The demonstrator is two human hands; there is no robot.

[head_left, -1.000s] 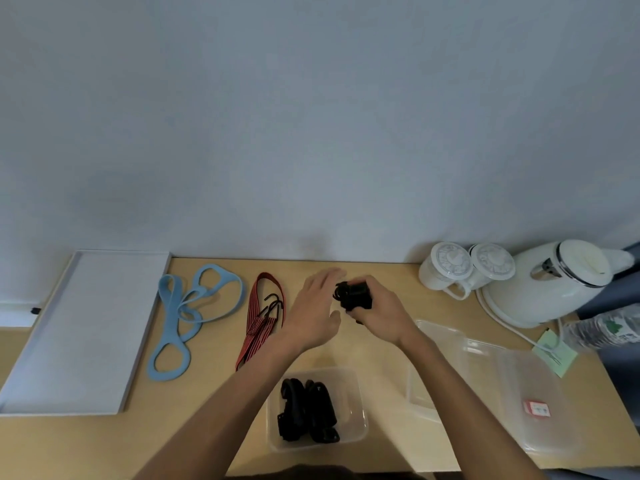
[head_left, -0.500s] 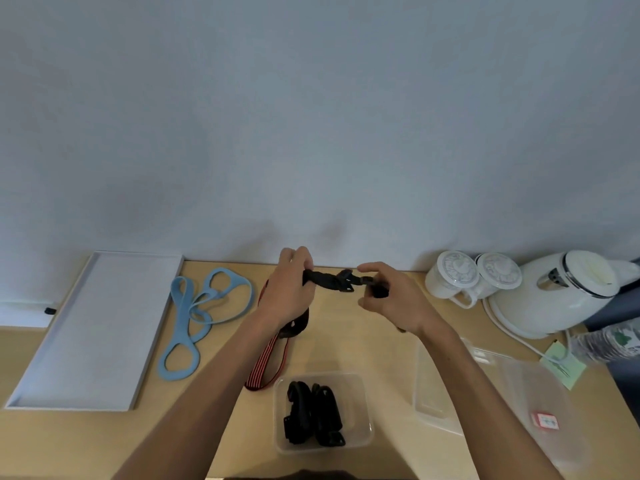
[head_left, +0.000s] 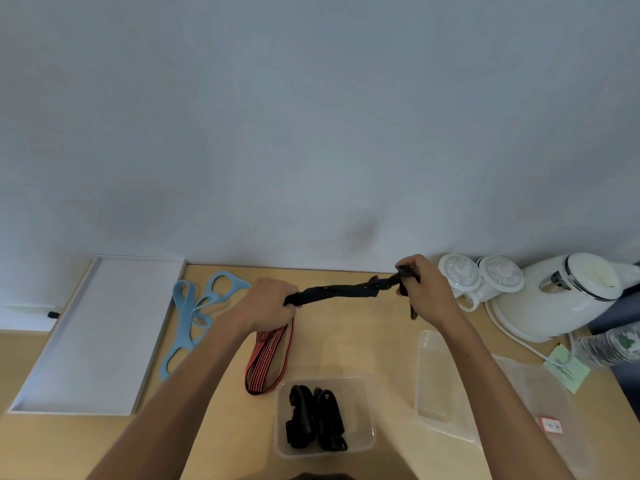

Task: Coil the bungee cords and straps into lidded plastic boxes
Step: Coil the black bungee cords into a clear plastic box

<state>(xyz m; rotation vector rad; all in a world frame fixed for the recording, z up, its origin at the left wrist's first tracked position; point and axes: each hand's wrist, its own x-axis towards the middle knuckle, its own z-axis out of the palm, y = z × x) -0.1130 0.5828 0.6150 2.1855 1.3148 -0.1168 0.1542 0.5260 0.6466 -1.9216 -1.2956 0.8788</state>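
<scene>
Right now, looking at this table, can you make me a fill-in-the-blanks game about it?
1. The left hand and the right hand hold a strap coloured ____.
2. The loopy band beside the white tray is ____.
3. The red striped cord lies by the ____ hand.
4. The white kettle stands on the person's ____ side.

Missing words: black; blue; left; right.

Blk strap (head_left: 337, 291), red/blk striped cord (head_left: 267, 353), lt-blue band (head_left: 201, 319), tray (head_left: 104, 323) prob. white.
</scene>
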